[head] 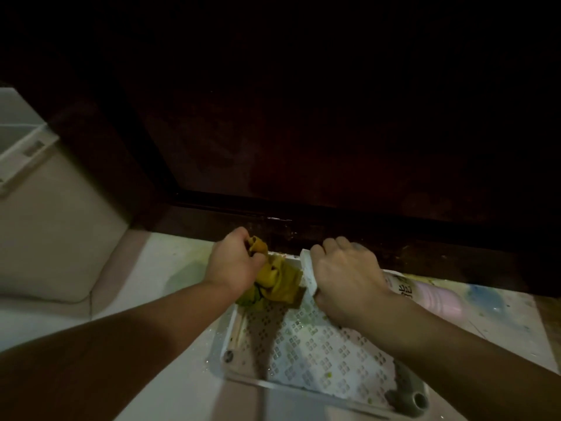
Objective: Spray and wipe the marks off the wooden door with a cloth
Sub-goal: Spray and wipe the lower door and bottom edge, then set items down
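Head view — 2 hands point(233, 262), 1 cloth point(279, 281)

One cloth point(274, 279), one tray point(318, 354), two hands

L hand point(232, 262) grips yellow cloth point(277, 281); R hand point(346, 278) holds white spray bottle point(308, 273) over tray point(306, 354).

A perforated white tray point(318, 354) lies on the pale floor point(170, 268).
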A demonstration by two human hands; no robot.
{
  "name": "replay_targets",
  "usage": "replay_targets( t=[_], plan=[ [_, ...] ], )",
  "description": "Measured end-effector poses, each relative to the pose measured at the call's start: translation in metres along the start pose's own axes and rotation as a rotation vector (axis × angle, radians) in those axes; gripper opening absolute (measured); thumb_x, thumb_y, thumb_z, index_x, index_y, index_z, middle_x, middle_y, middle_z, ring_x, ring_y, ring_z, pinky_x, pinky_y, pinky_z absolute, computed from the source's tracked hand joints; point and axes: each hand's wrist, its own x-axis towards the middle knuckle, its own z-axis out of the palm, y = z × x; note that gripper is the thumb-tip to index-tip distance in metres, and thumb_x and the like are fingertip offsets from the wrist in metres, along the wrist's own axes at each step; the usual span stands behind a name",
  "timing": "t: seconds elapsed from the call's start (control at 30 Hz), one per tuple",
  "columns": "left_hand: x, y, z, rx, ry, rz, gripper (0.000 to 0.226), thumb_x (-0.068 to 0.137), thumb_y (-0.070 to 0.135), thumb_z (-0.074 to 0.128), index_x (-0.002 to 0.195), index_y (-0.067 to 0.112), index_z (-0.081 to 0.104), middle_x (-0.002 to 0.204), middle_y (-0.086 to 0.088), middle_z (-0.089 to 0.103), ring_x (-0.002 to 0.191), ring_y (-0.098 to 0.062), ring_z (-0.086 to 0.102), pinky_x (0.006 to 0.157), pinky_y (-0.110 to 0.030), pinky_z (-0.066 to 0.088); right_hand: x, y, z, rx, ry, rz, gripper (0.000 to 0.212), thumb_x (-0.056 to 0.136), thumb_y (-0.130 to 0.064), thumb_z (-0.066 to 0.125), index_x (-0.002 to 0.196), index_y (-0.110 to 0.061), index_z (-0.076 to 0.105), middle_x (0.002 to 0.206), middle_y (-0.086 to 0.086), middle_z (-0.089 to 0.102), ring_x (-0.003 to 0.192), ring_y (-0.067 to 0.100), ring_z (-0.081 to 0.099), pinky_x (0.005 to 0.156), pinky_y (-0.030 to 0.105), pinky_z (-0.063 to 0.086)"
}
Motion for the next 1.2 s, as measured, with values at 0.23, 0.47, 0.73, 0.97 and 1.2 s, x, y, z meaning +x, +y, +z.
replay_targets(
  t=[0.23,0.47,0.73,0.97,1.2],
  plan=[
    [0.005,-0.007,-0.011,-0.087,0.016,-0.032,0.021,0.086,0.011,0.058,0.076,0.022,0.042,0.072,0.002,0.051,0.062,-0.006,0.048,0.047,-0.020,0.031,0.007,-0.012,-0.002,-0.032,0.012,-0.055,0.021,0.084,-0.028,0.049,0.101,-0.017,0.056,0.102,0.002,0.063,0.092,0.022,0.058,0.077,0.032,0.038],
    [0.015,-0.004,-0.016,-0.093,-0.015,-0.043,0.008,0.093,0.013,0.051,0.100,0.015,0.047,0.078,0.003,0.050,0.075,-0.017,0.051,0.066,-0.030,0.039,0.016,-0.018,-0.001,-0.046,-0.044,-0.034,0.039,0.086,-0.038,0.056,0.116,-0.014,0.051,0.113,0.007,0.057,0.101,0.024,0.055,0.082,0.035,0.043],
    [0.013,0.009,-0.015,-0.086,-0.059,-0.081,0.009,0.095,0.008,0.046,0.102,0.012,0.044,0.096,-0.009,0.055,0.094,-0.027,0.054,0.076,-0.034,0.040,0.014,-0.018,-0.006,-0.033,0.027,-0.062,0.024,0.087,-0.033,0.049,0.104,-0.017,0.056,0.104,0.002,0.063,0.094,0.022,0.058,0.073,0.032,0.029],
    [0.011,0.010,-0.020,-0.015,-0.050,-0.113,0.022,0.089,0.001,0.046,0.107,0.009,0.055,0.112,-0.016,0.056,0.104,-0.031,0.054,0.087,-0.038,0.047,0.016,-0.016,-0.007,-0.003,0.009,-0.021,0.037,0.087,-0.040,0.056,0.113,-0.013,0.052,0.112,0.007,0.059,0.102,0.025,0.056,0.078,0.034,0.039],
    [0.013,0.006,-0.023,-0.104,-0.035,-0.126,0.038,0.086,-0.004,0.045,0.108,0.024,0.059,0.098,0.000,0.054,0.093,-0.024,0.054,0.076,-0.032,0.048,0.016,-0.019,-0.006,-0.030,0.046,-0.050,0.028,0.088,-0.036,0.053,0.108,-0.016,0.054,0.106,0.003,0.063,0.097,0.022,0.059,0.073,0.033,0.030]
  ],
)
